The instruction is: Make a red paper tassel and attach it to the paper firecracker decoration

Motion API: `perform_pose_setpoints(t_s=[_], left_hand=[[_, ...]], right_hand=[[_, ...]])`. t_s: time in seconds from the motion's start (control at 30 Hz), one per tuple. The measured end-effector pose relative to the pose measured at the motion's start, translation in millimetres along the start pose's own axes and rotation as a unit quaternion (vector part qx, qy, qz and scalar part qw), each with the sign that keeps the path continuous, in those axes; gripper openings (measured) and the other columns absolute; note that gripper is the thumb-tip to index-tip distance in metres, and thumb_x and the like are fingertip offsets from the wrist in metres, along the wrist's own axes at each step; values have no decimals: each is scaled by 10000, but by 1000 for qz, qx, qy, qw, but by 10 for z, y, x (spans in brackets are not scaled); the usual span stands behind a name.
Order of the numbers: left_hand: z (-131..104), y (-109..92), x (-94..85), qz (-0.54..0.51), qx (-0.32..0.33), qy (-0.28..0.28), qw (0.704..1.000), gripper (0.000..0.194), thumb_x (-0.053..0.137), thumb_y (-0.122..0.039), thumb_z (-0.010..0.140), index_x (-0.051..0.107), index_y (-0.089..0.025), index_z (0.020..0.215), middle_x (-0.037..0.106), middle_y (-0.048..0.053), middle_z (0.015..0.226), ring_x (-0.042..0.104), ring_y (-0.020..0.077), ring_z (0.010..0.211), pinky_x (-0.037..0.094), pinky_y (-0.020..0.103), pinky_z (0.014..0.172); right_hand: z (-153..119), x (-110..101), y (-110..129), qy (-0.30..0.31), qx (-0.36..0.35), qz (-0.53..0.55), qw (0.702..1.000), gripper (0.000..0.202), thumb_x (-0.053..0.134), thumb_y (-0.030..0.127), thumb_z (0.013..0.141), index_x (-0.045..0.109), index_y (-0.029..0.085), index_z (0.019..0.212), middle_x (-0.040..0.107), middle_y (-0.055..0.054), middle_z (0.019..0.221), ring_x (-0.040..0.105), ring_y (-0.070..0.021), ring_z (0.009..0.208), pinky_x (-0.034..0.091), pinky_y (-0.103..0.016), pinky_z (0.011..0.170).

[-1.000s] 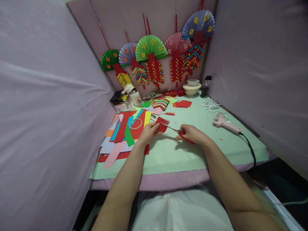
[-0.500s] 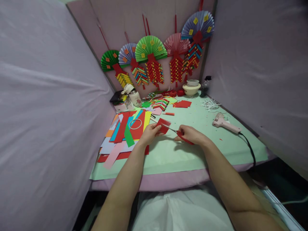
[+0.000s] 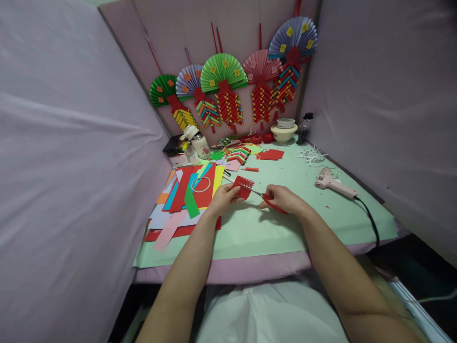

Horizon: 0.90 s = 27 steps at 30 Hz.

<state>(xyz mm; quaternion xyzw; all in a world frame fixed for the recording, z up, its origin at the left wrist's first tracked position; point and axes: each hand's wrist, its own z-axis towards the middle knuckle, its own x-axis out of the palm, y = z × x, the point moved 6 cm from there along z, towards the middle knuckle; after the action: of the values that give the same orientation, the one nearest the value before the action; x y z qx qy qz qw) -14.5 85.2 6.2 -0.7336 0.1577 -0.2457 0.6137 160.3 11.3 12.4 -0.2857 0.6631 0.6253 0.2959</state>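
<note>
Pinched between the thumb and fingers of my left hand [image 3: 224,198] is a piece of red paper [image 3: 243,188]. Narrow slits cut its upper right edge into a fringe. My right hand [image 3: 282,200] is closed round the red handles of a pair of scissors [image 3: 274,204]. The blades point left and lie at the paper's right side, among the fringe strips. Both hands are just above the pale green table cover. To the left of my left hand lies a stack of coloured paper [image 3: 205,195] and strips, with a white ring [image 3: 201,184] on top.
A pink glue gun [image 3: 335,185] with a black cord lies at the right. Red paper squares [image 3: 270,155], paper firecrackers [image 3: 238,155] and a cream bowl [image 3: 284,132] are farther back. A white-lidded bottle [image 3: 200,144] stands back left. Folded fan ornaments [image 3: 224,72] hang on the back wall.
Hardly anything differs. The scissors and my right hand have shifted very slightly at the fringed paper; my left hand keeps its hold.
</note>
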Motion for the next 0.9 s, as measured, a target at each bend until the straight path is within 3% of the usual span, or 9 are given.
perform_pose_setpoints(t_s=[0.47, 0.9], left_hand=[[-14, 22, 62, 33, -5, 27, 999, 325, 710, -356, 721, 675, -111, 932, 685, 93, 941, 650, 170, 785, 547, 279, 719], [-32, 32, 88, 16, -13, 47, 999, 314, 703, -350, 733, 679, -110, 935, 685, 94, 948, 648, 180, 826, 550, 273, 721]], right_hand=[[-3, 54, -11, 24, -5, -2, 1000, 443, 669, 584, 601, 479, 204, 725, 581, 6, 701, 481, -134, 606, 310, -229, 512], [20, 51, -32, 4, -22, 4, 1000, 408, 664, 555, 616, 464, 206, 680, 579, 15, 670, 475, -129, 602, 316, -227, 517]])
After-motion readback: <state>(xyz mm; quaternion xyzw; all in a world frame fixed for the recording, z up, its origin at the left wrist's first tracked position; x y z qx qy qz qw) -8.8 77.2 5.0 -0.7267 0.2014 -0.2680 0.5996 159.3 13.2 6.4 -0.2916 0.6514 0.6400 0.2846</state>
